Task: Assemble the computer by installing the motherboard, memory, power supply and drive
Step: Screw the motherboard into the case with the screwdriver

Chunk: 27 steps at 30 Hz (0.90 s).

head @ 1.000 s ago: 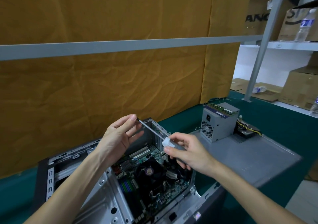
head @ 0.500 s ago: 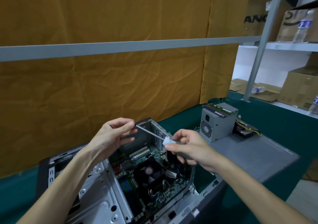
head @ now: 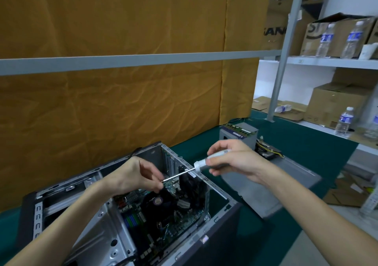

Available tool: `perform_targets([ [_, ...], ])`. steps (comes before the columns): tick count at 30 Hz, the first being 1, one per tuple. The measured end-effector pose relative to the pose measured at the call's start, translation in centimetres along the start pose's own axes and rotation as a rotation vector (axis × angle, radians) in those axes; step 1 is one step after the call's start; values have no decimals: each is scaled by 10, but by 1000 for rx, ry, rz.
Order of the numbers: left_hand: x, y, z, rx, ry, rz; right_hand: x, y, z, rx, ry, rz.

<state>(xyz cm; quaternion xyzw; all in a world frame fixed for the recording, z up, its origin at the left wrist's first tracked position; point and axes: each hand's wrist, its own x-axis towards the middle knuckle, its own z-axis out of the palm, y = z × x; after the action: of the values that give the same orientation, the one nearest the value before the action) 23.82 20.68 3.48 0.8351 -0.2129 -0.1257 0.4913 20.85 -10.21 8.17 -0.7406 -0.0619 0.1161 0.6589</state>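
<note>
An open grey computer case [head: 98, 220] lies on its side on the green table. Inside it sits the motherboard [head: 163, 214] with a black CPU fan. My right hand [head: 231, 161] grips the white handle of a screwdriver [head: 199, 166] above the case's rim. My left hand [head: 139, 175] pinches the tip of the screwdriver's metal shaft over the board. The grey power supply [head: 239, 135] stands on the detached side panel [head: 266, 186], with memory sticks [head: 238, 128] on top. A drive [head: 270, 153] with yellow cables lies behind it.
A mustard cloth [head: 122, 102] hangs behind a grey rail. A metal shelf [head: 331, 62] at right holds cardboard boxes and water bottles. Flattened cardboard [head: 345, 194] lies on the floor at right.
Both hands have dropped lower toward the case. The screwdriver has swung from pointing up-left to pointing down-left, its tip now just above the motherboard. The camera has tilted toward the right.
</note>
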Motion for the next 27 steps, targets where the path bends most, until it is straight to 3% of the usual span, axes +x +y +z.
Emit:
perform_targets([
  [5, 20, 3, 38, 468, -44, 90, 0, -16, 16, -349, 186, -254],
  [9, 31, 0, 58, 576, -191, 78, 5, -12, 34, -826, 247, -368],
  [11, 32, -1, 64, 584, -253, 55, 8, -7, 41, -940, 217, -386],
  [16, 36, -5, 75, 698, -374, 4, 16, 4, 50, -1017, 139, -340],
  [23, 36, -5, 82, 634, -332, 65, 12, 7, 51, -1057, 115, -338],
  [27, 38, -3, 90, 630, -405, 52, 9, 12, 52, -1095, 88, -346],
])
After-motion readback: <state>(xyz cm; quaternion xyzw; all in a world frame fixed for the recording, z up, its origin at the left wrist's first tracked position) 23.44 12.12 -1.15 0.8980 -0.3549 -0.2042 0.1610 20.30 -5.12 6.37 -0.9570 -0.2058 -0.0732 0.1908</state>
